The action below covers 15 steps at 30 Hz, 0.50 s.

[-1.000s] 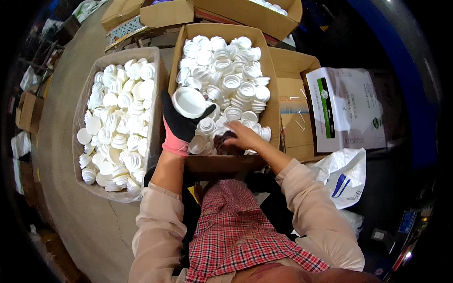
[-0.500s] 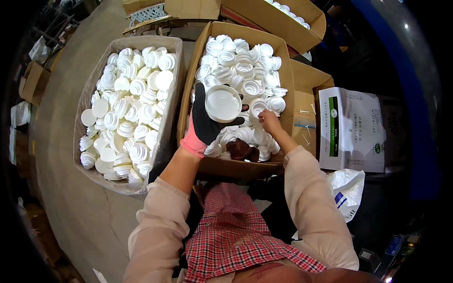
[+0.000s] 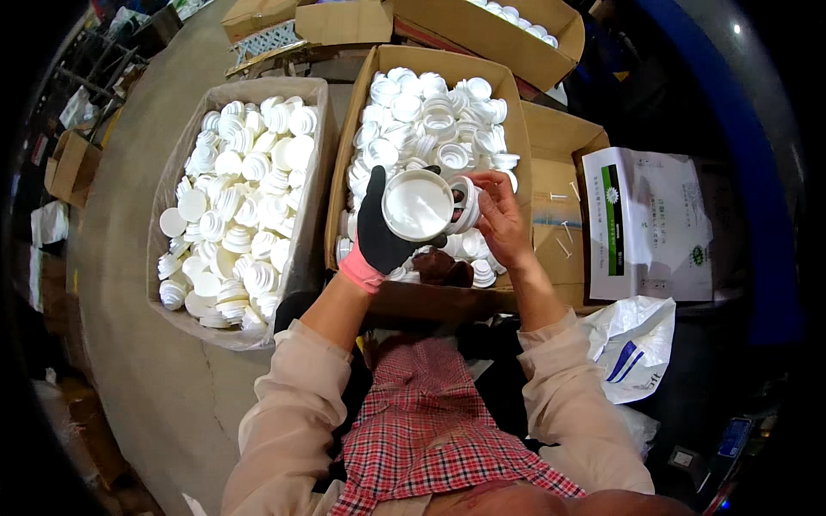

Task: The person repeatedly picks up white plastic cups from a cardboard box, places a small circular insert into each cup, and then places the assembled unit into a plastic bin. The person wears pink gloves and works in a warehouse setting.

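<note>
My left hand (image 3: pixel 383 239), in a black glove with a pink cuff, is closed round a round white plastic lid (image 3: pixel 418 205). The lid's shallow inner side faces up. Close beside it, my bare right hand (image 3: pixel 506 217) grips a smaller white ringed cap (image 3: pixel 465 205), tilted on its edge. Part of that cap is hidden by my fingers. Both hands are over a cardboard box (image 3: pixel 342 176) heaped with white ringed caps (image 3: pixel 440 125). Near my left wrist, a dark brown crumpled thing (image 3: pixel 442 268) lies on the caps; its kind is unclear.
To the left stands a plastic-lined box (image 3: pixel 155 258) full of white caps. A flattened carton (image 3: pixel 555 168) with several small white T-shaped pieces lies to the right, next to a printed white carton (image 3: pixel 650 224). A white plastic bag (image 3: pixel 637 348) hangs below it.
My right hand has risen from the pile with a ringed cap and brought it up against the lid in my left hand. The left hand still holds the lid.
</note>
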Each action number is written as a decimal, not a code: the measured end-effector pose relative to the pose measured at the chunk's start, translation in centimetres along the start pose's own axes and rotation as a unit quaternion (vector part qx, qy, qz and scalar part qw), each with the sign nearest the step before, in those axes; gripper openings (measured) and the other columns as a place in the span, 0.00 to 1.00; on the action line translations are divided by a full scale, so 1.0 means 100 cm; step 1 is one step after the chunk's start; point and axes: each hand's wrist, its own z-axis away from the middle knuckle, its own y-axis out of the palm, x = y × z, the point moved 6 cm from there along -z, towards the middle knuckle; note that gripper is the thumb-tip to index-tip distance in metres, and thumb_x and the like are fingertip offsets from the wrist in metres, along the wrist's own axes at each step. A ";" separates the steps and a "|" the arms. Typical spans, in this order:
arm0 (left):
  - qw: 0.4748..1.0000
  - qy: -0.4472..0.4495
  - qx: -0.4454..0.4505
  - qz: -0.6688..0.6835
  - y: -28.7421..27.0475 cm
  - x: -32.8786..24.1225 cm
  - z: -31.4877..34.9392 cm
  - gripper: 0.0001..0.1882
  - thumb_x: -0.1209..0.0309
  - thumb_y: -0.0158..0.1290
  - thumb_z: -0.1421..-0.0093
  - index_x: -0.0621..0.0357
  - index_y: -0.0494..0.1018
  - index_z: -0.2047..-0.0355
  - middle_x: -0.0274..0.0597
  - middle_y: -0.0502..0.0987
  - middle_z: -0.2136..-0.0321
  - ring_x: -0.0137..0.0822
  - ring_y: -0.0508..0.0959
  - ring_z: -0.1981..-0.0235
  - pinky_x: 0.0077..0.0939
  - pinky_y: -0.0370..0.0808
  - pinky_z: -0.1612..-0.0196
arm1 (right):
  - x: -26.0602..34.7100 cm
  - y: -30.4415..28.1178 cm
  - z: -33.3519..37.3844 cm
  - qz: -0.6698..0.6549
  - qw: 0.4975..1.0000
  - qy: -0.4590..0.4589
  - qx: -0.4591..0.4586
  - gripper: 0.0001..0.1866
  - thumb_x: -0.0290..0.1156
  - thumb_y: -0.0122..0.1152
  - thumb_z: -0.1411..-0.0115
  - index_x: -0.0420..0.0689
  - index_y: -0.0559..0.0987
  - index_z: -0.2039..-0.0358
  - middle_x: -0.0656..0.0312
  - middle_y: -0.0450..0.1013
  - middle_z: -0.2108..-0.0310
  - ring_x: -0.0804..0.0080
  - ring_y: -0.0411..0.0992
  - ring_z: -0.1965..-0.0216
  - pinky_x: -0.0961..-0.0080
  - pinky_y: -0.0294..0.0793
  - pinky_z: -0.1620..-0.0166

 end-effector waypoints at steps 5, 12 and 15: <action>0.914 0.215 0.031 -0.342 0.012 -0.036 0.010 0.49 0.66 0.75 0.60 0.66 0.60 0.42 0.48 0.75 0.52 0.38 0.77 0.52 0.33 0.72 0.47 | 0.013 0.010 0.001 0.120 0.988 -0.078 0.053 0.37 0.27 0.68 0.48 0.48 0.63 0.39 0.60 0.59 0.41 0.70 0.60 0.40 0.68 0.70 0.44; 0.885 0.170 0.096 -0.423 0.026 -0.031 0.007 0.45 0.67 0.71 0.53 0.63 0.59 0.39 0.47 0.71 0.45 0.39 0.72 0.46 0.35 0.68 0.40 | 0.039 0.021 0.013 0.383 0.908 -0.164 0.040 0.36 0.27 0.70 0.54 0.46 0.70 0.42 0.57 0.67 0.46 0.64 0.66 0.45 0.72 0.69 0.47; 0.979 0.028 0.120 -0.162 0.013 0.004 0.005 0.36 0.75 0.62 0.44 0.61 0.58 0.38 0.44 0.70 0.44 0.37 0.72 0.45 0.36 0.68 0.41 | 0.040 0.028 0.014 0.405 0.900 -0.161 0.013 0.35 0.27 0.71 0.54 0.45 0.71 0.42 0.56 0.66 0.45 0.61 0.67 0.45 0.70 0.69 0.47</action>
